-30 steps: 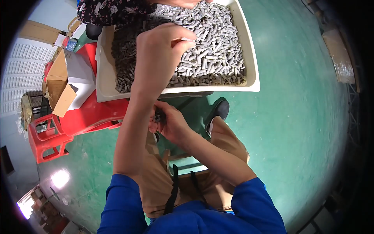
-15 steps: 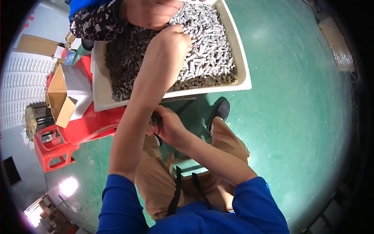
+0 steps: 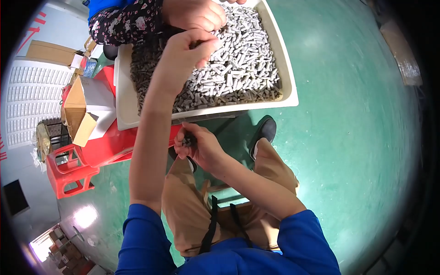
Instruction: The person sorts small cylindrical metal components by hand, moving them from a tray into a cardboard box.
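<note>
A large off-white tray is heaped with small grey tube-shaped pieces, pale in the light and dark in the shade. My left hand is above the heap, its fingers curled and thumb bent inward; whatever they hold is too small or hidden to make out. Below the tray's near edge, my right hand is cupped around a small handful of dark grey pieces. A co-worker's hand reaches over the heap just beyond my left hand.
Left of the tray are an opened cardboard box, a red surface and a red stool. The co-worker's flowered sleeve crosses the tray's far left corner. A wrapped carton stands at the far right on the green floor.
My left hand's fingers have turned, showing the thumb. My right hand has rolled, bringing the handful into view. The co-worker's hand has shifted right, and the whole view has moved slightly.
</note>
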`<control>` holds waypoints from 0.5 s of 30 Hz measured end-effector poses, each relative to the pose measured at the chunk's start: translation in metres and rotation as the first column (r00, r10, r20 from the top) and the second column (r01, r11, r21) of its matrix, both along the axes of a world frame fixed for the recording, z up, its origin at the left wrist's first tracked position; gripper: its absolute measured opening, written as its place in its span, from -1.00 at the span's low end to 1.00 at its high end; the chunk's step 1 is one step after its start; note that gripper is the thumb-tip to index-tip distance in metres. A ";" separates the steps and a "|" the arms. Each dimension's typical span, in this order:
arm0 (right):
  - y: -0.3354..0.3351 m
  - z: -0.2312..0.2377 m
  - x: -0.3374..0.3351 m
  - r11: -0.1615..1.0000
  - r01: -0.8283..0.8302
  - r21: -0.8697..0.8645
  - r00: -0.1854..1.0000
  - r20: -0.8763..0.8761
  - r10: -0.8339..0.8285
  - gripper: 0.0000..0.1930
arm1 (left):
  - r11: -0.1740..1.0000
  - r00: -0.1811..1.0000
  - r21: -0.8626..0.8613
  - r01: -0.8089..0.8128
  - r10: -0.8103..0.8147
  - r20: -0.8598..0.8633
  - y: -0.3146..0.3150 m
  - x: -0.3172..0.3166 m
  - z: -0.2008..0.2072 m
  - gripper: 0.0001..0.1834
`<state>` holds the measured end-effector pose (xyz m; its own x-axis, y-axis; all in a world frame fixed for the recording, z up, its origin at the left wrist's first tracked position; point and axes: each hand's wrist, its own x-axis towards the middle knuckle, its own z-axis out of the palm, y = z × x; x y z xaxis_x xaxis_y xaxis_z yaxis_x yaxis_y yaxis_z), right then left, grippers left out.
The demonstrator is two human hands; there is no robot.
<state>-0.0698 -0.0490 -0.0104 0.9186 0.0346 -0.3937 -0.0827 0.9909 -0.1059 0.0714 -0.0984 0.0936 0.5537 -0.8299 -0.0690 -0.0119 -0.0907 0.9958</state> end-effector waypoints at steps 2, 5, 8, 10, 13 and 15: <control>0.001 0.002 0.001 1.000 -0.004 -0.015 1.000 0.020 0.005 -0.63 | 0.993 0.845 0.052 -0.104 0.061 0.531 -0.004 0.000 -0.010 -0.81; -0.001 -0.003 0.000 1.000 0.005 -0.008 0.999 0.037 -0.004 -0.63 | 0.980 0.686 0.127 -0.155 0.014 0.727 -0.008 -0.012 -0.011 -0.83; 0.000 0.000 0.001 1.000 0.001 -0.016 1.000 -0.009 -0.001 -0.63 | 0.969 0.644 0.160 -0.191 0.001 0.765 -0.006 -0.014 -0.015 -0.82; 0.001 0.000 0.002 1.000 0.002 -0.023 1.000 -0.011 -0.002 -0.63 | 0.962 0.555 0.104 -0.252 0.056 0.830 -0.003 -0.014 -0.022 -0.81; 0.001 0.001 0.002 0.999 0.002 -0.035 1.000 -0.015 -0.002 -0.63 | 0.971 0.499 0.018 -0.240 0.107 0.860 -0.006 -0.016 -0.031 -0.81; 0.001 0.001 0.001 0.999 0.002 -0.039 1.000 -0.015 -0.003 -0.63 | 0.963 0.497 0.034 -0.266 0.107 0.861 -0.009 -0.021 -0.030 -0.82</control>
